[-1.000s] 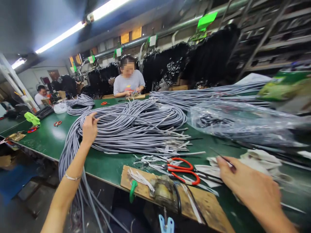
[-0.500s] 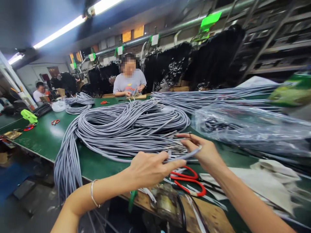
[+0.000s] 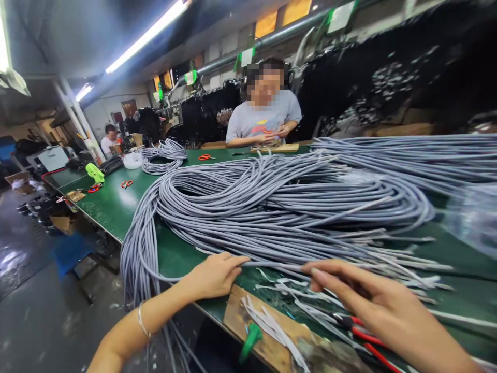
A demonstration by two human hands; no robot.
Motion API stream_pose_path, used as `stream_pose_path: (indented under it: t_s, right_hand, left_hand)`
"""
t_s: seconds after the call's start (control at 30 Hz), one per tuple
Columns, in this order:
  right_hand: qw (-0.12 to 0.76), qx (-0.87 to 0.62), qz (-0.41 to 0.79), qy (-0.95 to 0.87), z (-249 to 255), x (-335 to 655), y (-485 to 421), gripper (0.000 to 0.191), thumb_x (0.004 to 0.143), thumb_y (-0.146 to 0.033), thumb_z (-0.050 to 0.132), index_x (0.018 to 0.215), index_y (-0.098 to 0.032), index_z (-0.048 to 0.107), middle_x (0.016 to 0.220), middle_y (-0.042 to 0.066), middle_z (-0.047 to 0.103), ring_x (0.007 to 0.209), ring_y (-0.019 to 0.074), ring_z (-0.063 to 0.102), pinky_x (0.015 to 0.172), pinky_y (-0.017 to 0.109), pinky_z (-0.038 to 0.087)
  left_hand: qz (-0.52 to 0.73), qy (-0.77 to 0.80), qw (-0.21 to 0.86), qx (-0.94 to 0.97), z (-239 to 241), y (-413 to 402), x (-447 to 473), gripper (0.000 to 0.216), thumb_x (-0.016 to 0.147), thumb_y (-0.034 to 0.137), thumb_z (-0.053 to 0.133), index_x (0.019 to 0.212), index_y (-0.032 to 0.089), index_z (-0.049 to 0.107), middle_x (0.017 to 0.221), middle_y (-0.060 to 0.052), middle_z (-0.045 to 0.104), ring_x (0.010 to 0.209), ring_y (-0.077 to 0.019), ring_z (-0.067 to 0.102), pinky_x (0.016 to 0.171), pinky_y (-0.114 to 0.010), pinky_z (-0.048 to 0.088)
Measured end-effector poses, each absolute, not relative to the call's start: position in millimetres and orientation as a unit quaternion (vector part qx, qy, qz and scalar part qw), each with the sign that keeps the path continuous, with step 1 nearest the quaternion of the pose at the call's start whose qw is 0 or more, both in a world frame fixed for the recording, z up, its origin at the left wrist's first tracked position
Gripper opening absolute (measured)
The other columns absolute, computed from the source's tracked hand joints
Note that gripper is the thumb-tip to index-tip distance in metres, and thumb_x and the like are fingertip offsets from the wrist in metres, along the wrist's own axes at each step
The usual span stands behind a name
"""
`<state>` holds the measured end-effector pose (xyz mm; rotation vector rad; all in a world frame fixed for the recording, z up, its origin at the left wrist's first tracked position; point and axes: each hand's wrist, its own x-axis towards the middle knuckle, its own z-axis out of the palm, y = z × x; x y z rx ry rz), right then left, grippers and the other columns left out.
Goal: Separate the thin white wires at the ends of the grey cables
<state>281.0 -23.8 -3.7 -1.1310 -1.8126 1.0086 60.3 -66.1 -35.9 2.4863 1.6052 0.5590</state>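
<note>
My left hand (image 3: 217, 274) is closed around a grey cable (image 3: 272, 265) at the near edge of the green table. The cable runs leftward from it into the bundle that hangs over the edge. My right hand (image 3: 373, 298) has its thumb and forefinger pinched at the same cable, further right; its other fingers are partly hidden. Behind both hands lies a large looped bundle of grey cables (image 3: 233, 207), with pale ends fanned out on the right. Red-handled scissors (image 3: 373, 344) lie partly under my right hand, among white strips (image 3: 272, 326).
A wooden board (image 3: 248, 316) with a green piece (image 3: 251, 339) sits at the near edge. Across the table a co-worker (image 3: 264, 122) handles something small. Red scissors (image 3: 126, 184), a smaller cable coil (image 3: 165, 155) and a clear plastic bag (image 3: 476, 217) lie further off.
The view has swung left. My hands have moved apart: the left is lower by the table edge, the right further along the cable. The cable now lies low beside the bundle.
</note>
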Motion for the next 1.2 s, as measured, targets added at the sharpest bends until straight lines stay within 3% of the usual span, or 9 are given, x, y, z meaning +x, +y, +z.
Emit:
stream_pose_path:
  t_s: [0.07,0.17,0.3,0.43,0.6,0.87,1.1,1.2]
  right_hand:
    - [0.408,-0.435,0.453,-0.662,6.3,271.3,-19.7,0.035,0.057,-0.056,0.064,0.063,-0.022,0.063,0.050,0.001,0.059,0.039,0.0114,0.042,0.037,0.024,0.034]
    - [0.494,-0.417,0.556,-0.522,10.0,267.7,-14.1,0.045,0.047,-0.056,0.074,0.068,-0.019,0.059,0.045,-0.004,0.052,0.032,0.0041,0.028,0.033,0.019,0.018]
    - [0.561,-0.415,0.591,-0.405,3.6,278.5,-11.0,0.055,0.034,-0.058,0.080,0.059,-0.016,0.055,0.044,-0.004,0.053,0.027,-0.0010,0.019,0.032,0.019,0.010]
    - [0.587,-0.434,0.573,-0.372,-0.9,286.5,-11.4,0.058,0.030,-0.060,0.081,0.058,-0.015,0.057,0.046,-0.004,0.053,0.028,-0.0015,0.021,0.032,0.019,0.009]
    - [0.617,-0.445,0.559,-0.330,-1.4,288.5,-12.3,0.059,0.031,-0.058,0.082,0.063,-0.014,0.062,0.046,-0.005,0.053,0.030,-0.0020,0.024,0.033,0.018,0.011]
    - [0.596,-0.437,0.563,-0.369,-8.4,284.2,-19.7,0.053,0.039,-0.056,0.082,0.061,-0.013,0.061,0.044,-0.004,0.049,0.032,-0.0008,0.024,0.034,0.018,0.012]
    - [0.605,-0.440,0.511,-0.424,-11.7,282.7,-22.0,0.052,0.049,-0.063,0.075,0.059,-0.015,0.055,0.046,-0.003,0.049,0.034,0.0016,0.026,0.032,0.019,0.015]
    - [0.626,-0.458,0.456,-0.437,-11.8,289.4,-21.9,0.052,0.057,-0.067,0.068,0.068,-0.018,0.056,0.047,-0.003,0.050,0.034,0.0040,0.029,0.031,0.019,0.019]
  left_hand:
    - [0.297,0.512,0.095,0.801,-35.5,-61.9,83.6,0.033,0.089,0.015,0.042,0.118,0.016,0.058,0.093,-0.009,0.066,0.084,-0.0173,0.062,0.077,-0.028,0.051]
    - [0.438,0.501,0.109,0.739,-31.3,-50.5,121.3,0.025,0.088,0.015,0.044,0.101,0.017,0.065,0.089,-0.009,0.069,0.081,-0.0184,0.063,0.077,-0.031,0.052]
    - [0.467,0.450,0.144,0.748,-15.2,-34.4,147.4,0.021,0.083,0.013,0.048,0.091,0.015,0.068,0.085,-0.009,0.072,0.078,-0.0194,0.065,0.075,-0.031,0.053]
    - [0.415,0.434,0.230,0.766,5.0,-18.5,149.0,0.021,0.081,0.014,0.052,0.090,0.013,0.071,0.088,-0.009,0.074,0.077,-0.0193,0.067,0.075,-0.030,0.053]
    - [0.393,0.475,0.347,0.707,3.7,-16.6,148.2,0.020,0.080,0.022,0.056,0.083,0.013,0.074,0.079,-0.006,0.075,0.068,-0.0171,0.067,0.061,-0.023,0.051]
    - [0.460,0.451,0.227,0.730,-10.2,-29.8,144.3,0.015,0.075,0.018,0.061,0.076,0.012,0.075,0.062,-0.007,0.068,0.052,-0.0133,0.056,0.048,-0.022,0.042]
    - [0.469,0.438,0.283,0.713,-6.9,-32.0,149.0,0.026,0.079,0.022,0.055,0.088,0.011,0.075,0.060,-0.007,0.066,0.051,-0.0121,0.049,0.048,-0.022,0.038]
    - [0.467,0.442,0.299,0.705,-4.1,-32.7,147.5,0.027,0.079,0.021,0.054,0.094,0.012,0.075,0.062,-0.006,0.065,0.052,-0.0118,0.049,0.049,-0.022,0.038]
